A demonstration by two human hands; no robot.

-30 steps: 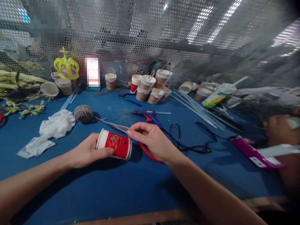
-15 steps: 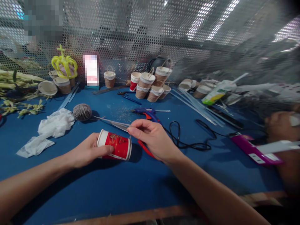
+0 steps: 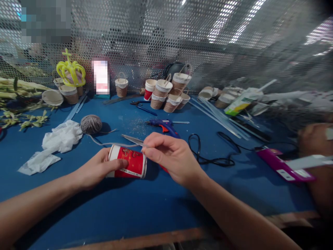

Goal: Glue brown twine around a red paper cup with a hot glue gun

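Note:
My left hand (image 3: 100, 168) is wrapped round a red and white paper cup (image 3: 132, 161) that lies on its side, its base toward the right. Between the thumb and fingers of my right hand (image 3: 166, 152) is pinched a strand of grey yarn (image 3: 114, 143), close to the cup's base. The strand runs left to a ball of grey yarn (image 3: 91, 124) on the table. Behind my right hand lie scissors (image 3: 131, 139); their blades point left and the hand hides most of the handles.
A blue glue gun (image 3: 163, 124) with a black cord lies beyond my right hand. Crumpled white fabric (image 3: 62, 137) is at the left. Several twine-wrapped cups (image 3: 170, 90) stand at the back. On the right, another person's hand (image 3: 313, 139) is near a purple box (image 3: 282, 165).
The yarn strand has slackened from a taut line into a curve nearer the cup. The scissors' blades now show clear of it. My hands have barely shifted.

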